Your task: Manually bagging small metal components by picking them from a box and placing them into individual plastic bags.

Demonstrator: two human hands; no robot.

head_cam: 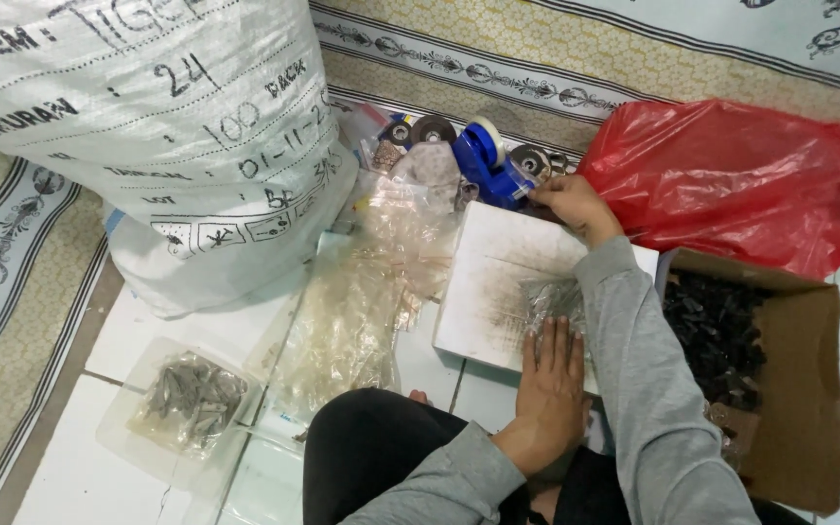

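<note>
Both hands worked over the white board (498, 282) on the tiled floor (80, 476). I saw the left hand (548, 394) spread flat, fingers together, pressing a small clear packet (548, 299) of grey parts down on the board's near edge. My right hand (576, 206) reached to the board's far edge, fingers curled beside the blue tape dispenser (491, 160); I could not tell whether it pinched anything. Right of the board stood a cardboard box (799, 389) of black pieces, with a red plastic bag (741, 180) behind it. Left of the board lay a heap of clear bags (357, 301), then a large white sack (167, 136). Near that, a clear tray (119, 428) held more grey parts.
</note>
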